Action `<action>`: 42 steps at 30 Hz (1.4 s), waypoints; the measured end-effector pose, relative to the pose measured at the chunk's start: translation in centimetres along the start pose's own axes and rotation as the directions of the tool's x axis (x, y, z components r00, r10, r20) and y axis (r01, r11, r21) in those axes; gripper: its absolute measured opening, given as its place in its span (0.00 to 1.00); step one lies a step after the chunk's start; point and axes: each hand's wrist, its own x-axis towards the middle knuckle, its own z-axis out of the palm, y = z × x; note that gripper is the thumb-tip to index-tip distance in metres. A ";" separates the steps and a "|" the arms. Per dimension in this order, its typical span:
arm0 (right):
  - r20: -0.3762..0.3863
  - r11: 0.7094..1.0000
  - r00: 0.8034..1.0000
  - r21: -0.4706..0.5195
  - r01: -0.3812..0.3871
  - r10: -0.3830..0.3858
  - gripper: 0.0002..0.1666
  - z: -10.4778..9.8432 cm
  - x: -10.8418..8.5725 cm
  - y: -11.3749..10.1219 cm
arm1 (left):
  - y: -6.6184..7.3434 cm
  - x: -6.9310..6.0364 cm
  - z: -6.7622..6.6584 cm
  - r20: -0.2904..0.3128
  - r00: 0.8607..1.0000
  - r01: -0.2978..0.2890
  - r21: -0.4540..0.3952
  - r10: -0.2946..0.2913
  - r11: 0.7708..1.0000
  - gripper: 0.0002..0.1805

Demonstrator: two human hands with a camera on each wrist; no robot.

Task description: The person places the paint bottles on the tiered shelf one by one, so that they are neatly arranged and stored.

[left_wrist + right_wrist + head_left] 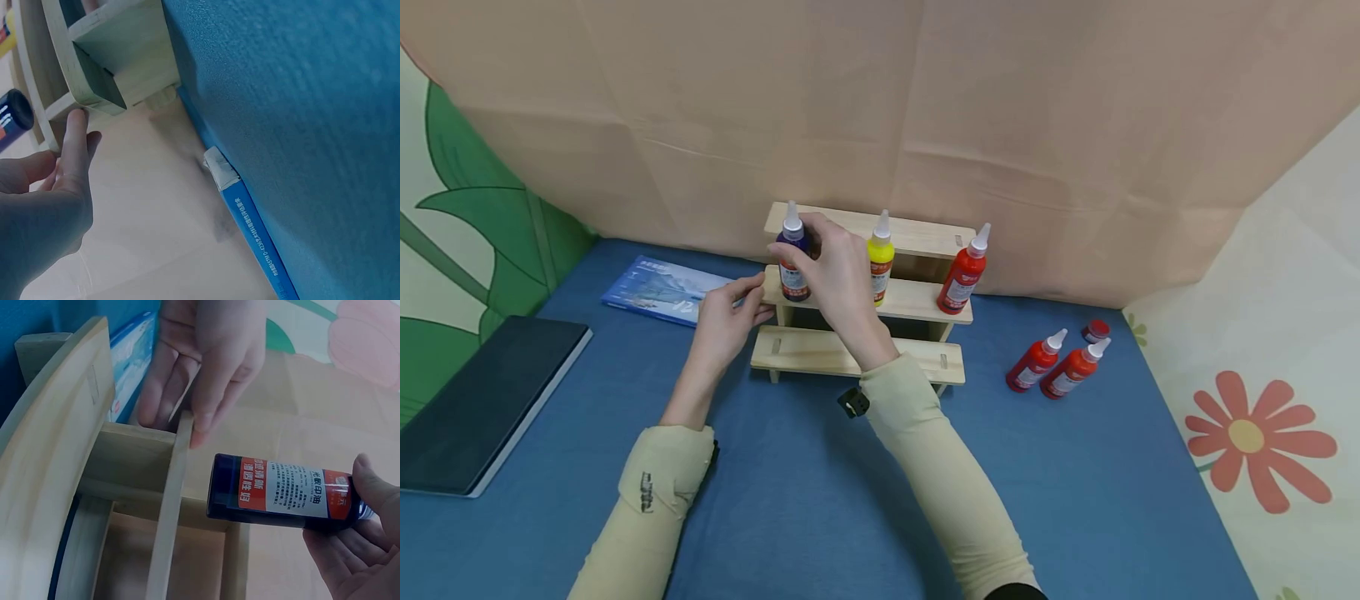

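Observation:
A three-tier wooden stand [820, 350] stands near the back of the blue-covered table. My right hand [847, 279] grips a dark blue bottle [793, 279] near its top, thumb on one side and fingers on the other. In the right wrist view, a small gap shows between the bottle's base and the middle tier's board [170, 506]. My left hand [727, 318] pinches the left end of that board between thumb and fingers. A yellow bottle [880, 271] and a red bottle [962, 281] stand upright on the middle tier, right of the blue one.
Two red bottles [1033, 365] and a small red-lidded jar [1096, 332] are on the table to the right. A flat blue box [658, 287] lies behind my left hand. At far left rests a dark notebook-like slab [490, 400]. Beige cloth [880, 108] hangs behind the stand.

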 end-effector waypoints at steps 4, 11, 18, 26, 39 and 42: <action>-0.016 1.000 1.000 -0.003 -0.009 0.009 0.23 0.6 0.3 0.1 | -0.1 0.1 0.0 -0.003 1.000 0.000 0.005 0.000 1.000 0.23; -0.016 1.000 1.000 -0.015 -0.026 0.026 0.23 1.3 0.6 0.4 | -0.2 0.1 0.0 0.000 1.000 0.009 0.001 -0.009 1.000 0.23; -0.005 0.999 0.999 -0.004 -0.046 0.046 0.23 1.8 0.8 0.8 | -0.2 0.2 0.1 0.003 1.000 0.010 -0.004 -0.010 1.000 0.23; -0.003 0.999 0.999 -0.007 -0.042 0.042 0.24 2.2 1.0 1.1 | -0.2 0.1 0.1 -0.003 1.000 0.012 0.000 -0.012 1.000 0.23; -0.015 0.999 0.999 -0.009 -0.034 0.033 0.28 2.1 0.7 1.5 | -0.2 0.1 0.0 0.000 1.000 0.014 0.006 -0.014 1.000 0.23; -0.021 0.999 0.999 -0.016 -0.037 0.037 0.31 1.9 0.6 1.4 | -0.1 0.1 -0.1 0.001 1.000 0.014 0.003 -0.014 1.000 0.23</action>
